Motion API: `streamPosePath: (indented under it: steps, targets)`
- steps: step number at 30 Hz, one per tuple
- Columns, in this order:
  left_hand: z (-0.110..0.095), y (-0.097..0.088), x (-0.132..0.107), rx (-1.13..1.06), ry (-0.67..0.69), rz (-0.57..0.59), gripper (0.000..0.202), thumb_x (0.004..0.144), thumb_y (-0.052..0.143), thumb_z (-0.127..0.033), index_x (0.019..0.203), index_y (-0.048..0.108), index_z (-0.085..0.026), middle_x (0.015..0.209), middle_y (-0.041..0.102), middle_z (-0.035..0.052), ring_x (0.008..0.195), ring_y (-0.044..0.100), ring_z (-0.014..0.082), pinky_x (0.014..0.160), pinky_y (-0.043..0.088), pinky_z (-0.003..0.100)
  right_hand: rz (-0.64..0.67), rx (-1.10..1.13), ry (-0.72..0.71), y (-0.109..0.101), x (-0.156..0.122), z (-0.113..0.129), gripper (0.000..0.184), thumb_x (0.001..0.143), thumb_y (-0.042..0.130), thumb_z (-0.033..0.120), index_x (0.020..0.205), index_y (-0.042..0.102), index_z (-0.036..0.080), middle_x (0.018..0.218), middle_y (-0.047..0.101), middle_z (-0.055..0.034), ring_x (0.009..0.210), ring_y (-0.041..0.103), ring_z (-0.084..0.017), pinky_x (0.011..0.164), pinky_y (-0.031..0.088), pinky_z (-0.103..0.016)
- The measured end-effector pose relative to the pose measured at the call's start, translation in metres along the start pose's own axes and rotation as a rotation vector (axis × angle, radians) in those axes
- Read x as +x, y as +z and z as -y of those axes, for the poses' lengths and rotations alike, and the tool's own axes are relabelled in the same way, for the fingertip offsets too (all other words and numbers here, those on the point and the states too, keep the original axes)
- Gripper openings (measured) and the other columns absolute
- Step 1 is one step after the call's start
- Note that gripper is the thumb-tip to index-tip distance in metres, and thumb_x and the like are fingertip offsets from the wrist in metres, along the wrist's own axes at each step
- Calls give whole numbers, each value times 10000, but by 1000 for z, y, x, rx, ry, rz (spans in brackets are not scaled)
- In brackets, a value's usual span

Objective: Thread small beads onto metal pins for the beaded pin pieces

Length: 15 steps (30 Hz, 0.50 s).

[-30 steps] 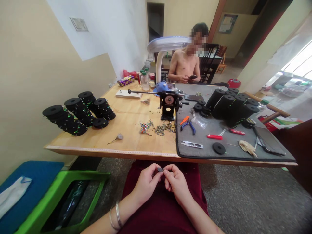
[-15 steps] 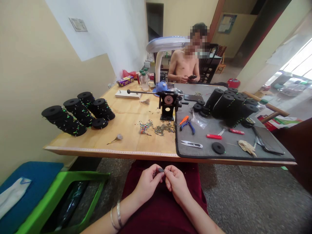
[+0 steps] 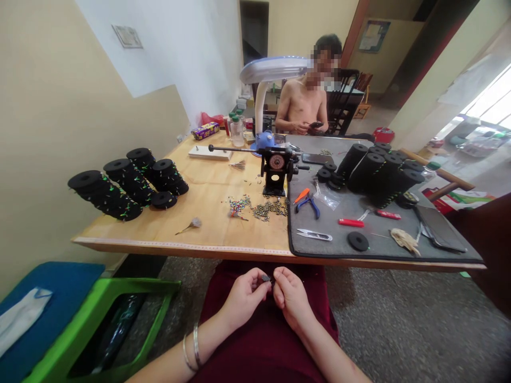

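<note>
My left hand is closed, pinching a small dark grey piece between thumb and fingertips above my lap. Its exact kind is too small to tell. Just to the right, my right hand is closed in a pinch close to that piece; whatever lies between its fingertips is hidden. Beyond both hands, on the table edge side, thread snips and a black foam spool lie on the grey mat. Small beads and metal bits are heaped on the wooden tabletop.
Stacks of black foam spools stand at the left, more spools at the right. A black winding device and a lamp occupy the middle. Pliers lie on the mat. Opposite sits a person holding a phone.
My right fingertips have drawn slightly away to the right from the dark piece, leaving a small gap. The left hand keeps its hold nearly in place.
</note>
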<state>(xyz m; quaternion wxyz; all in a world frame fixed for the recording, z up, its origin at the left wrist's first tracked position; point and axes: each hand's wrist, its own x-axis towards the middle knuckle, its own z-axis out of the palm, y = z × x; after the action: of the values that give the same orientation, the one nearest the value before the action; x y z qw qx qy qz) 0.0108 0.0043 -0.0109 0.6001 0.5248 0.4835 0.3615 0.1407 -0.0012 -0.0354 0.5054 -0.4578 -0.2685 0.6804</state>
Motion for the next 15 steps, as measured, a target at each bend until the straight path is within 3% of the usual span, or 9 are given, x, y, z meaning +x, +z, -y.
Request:
streamPosePath:
  steps: [15]
  targets:
    - [-5,-6,4,132,41,-61,179,751,612,-326,710,601,-153,623,567,-6,579,469,124,586,378,239,108,-147,-46,1,-2,7,363,771,602,523,786,476,183,367,396,122,324,242,-42,372,160,-179]
